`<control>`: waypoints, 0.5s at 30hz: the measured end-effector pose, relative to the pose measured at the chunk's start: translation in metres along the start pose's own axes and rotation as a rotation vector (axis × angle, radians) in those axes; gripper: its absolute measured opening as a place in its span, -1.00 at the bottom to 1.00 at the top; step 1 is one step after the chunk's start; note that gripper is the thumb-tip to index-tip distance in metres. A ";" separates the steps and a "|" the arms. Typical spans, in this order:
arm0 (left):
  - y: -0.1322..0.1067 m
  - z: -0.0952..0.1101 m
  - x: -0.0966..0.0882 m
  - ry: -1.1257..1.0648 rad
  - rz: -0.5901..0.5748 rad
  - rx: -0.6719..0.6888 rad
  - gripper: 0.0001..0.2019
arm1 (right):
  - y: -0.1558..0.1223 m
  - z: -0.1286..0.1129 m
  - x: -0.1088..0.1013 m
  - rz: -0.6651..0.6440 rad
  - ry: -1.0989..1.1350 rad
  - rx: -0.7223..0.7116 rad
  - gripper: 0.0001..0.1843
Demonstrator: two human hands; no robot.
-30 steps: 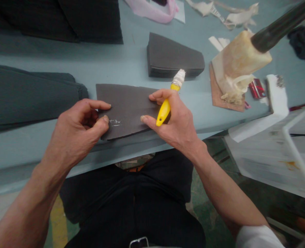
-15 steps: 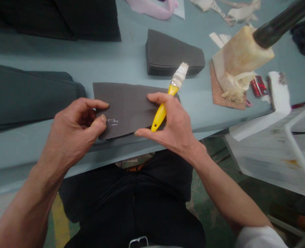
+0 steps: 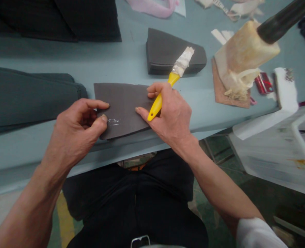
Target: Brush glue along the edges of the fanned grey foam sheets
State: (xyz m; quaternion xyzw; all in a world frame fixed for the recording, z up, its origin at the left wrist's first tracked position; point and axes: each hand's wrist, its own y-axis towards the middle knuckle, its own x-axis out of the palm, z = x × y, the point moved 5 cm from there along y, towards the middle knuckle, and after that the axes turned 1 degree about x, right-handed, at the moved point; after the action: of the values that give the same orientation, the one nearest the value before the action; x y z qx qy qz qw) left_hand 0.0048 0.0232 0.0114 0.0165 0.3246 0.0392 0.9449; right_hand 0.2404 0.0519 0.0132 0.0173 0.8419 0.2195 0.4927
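Observation:
My right hand (image 3: pixel 171 112) holds a paintbrush (image 3: pixel 158 105) with a yellow handle, its white-coated bristles pointing up and away. The thumb and fingertips of this hand rest over a dark grey flat piece (image 3: pixel 123 103) that looks like fabric or foam sheet. At the piece's left end my left hand (image 3: pixel 81 120) grips it, index finger and thumb on top and the other fingers curled under. A wet whitish smear shows on the piece beside my left thumb. Just beyond lies a stack of similar dark grey pieces (image 3: pixel 173 48).
Dark green folded material (image 3: pixel 28 98) lies at left, with black material (image 3: pixel 90 20) behind it. On the right stand a yellowed plastic container (image 3: pixel 245 55) on a brown board (image 3: pixel 218 93), a red packet (image 3: pixel 264 82) and a white strip (image 3: pixel 285 89). Pink cloth (image 3: pixel 154 8) lies at the back.
My right hand has shifted up and slightly left over the piece, carrying the brush, and its thumb has moved from the near edge onto the surface. My left hand stays in place.

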 end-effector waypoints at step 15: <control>0.000 -0.002 0.001 0.001 -0.005 0.018 -0.61 | 0.007 0.012 -0.004 -0.017 0.137 0.057 -0.40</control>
State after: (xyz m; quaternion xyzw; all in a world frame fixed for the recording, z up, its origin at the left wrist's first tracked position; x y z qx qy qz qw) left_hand 0.0047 0.0232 0.0096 0.0240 0.3254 0.0339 0.9447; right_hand 0.2515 0.0614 0.0137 0.0093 0.8796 0.1921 0.4351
